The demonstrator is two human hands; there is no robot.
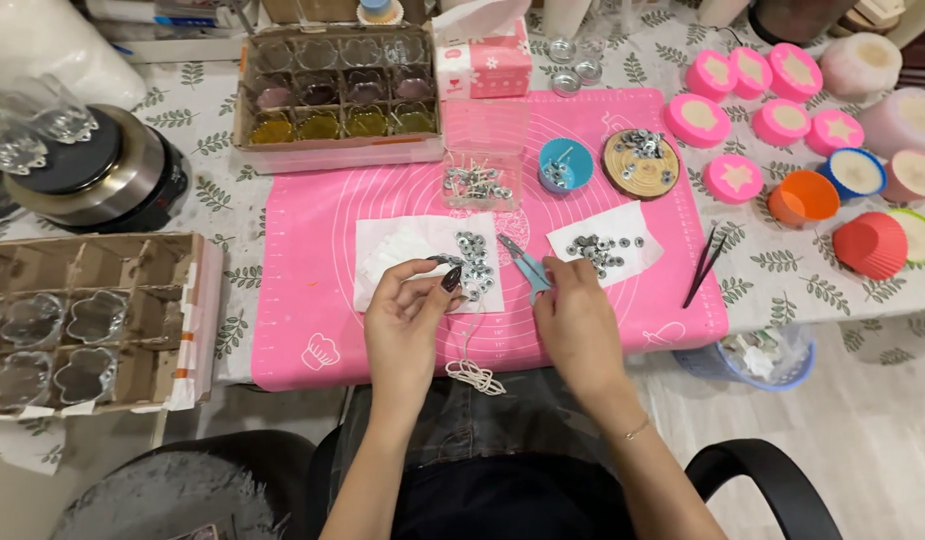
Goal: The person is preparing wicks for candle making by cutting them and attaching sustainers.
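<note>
head view, left hand [408,325] over a pink mat [313,215], fingers pinching a white wick string [470,362] that coils at the mat's edge, beside a paper of small metal discs [473,255], right hand [575,322] fingers closed on teal scissors [524,265]

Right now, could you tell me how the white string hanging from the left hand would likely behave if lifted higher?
The white string is probably floppy: it hangs from the left hand and piles in loose loops at the pink mat edge. It looks thin, so likely very light. It may tangle or snag, judging by those loops.
</note>
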